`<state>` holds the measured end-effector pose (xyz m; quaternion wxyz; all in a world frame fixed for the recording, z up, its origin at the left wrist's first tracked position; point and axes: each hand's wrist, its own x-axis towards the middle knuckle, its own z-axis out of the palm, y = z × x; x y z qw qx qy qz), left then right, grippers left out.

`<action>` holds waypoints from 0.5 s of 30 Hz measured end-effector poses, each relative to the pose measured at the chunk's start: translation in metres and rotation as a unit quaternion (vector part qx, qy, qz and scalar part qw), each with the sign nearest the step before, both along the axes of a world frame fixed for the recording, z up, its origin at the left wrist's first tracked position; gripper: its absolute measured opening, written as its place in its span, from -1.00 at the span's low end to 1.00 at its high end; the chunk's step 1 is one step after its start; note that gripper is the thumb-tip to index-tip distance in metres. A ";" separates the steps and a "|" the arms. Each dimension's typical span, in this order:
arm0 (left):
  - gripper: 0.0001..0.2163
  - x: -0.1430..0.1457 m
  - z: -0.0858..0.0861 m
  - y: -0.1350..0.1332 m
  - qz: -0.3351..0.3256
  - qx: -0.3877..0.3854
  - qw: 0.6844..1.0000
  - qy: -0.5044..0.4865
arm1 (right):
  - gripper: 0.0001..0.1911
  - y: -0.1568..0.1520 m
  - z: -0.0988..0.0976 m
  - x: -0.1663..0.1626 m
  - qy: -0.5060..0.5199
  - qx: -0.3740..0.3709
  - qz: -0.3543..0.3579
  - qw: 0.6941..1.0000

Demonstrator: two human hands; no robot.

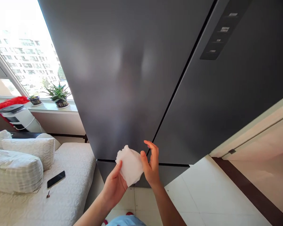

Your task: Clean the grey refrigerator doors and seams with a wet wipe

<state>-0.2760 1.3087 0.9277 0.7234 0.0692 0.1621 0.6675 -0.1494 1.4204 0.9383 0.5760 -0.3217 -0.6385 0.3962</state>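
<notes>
The dark fridge doors [122, 78] block any reach forward, just past your right hand [152, 164]. A cloth [129, 164] fills the gap between your hands. Beyond your left hand [114, 185], open air runs to the bed [61, 163], with a phone [56, 179] near its edge. To the right, free room spans the floor tiles [202, 194] up to the door frame [249, 138].

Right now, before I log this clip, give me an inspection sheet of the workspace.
Surface: white floor tiles.
Job's things: white cloth, held up before a dark grey refrigerator.
Clutter: phone and cushions on a quilted white daybed.
Hands: left hand and right hand both grip the white cloth.
Cables: thin white cord on a white appliance.
Surroundings: window, potted plants on its sill.
</notes>
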 end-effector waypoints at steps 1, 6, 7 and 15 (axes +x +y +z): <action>-0.57 -0.006 0.002 0.001 -0.003 0.007 1.000 0.007 | -0.41 -0.003 -0.004 0.005 0.015 -0.120 0.065 0.991; -0.46 -0.012 0.005 0.009 -0.031 -0.025 0.997 0.068 | -0.10 -0.025 -0.020 0.000 0.195 -0.463 0.307 0.808; -0.43 -0.012 0.003 0.010 -0.037 -0.025 0.995 0.087 | -0.14 -0.027 -0.020 -0.003 0.219 -0.470 0.298 0.802; -0.40 -0.044 -0.061 -0.001 -0.005 -0.090 0.972 0.216 | -0.35 0.020 0.033 0.019 0.091 -0.134 -0.057 0.985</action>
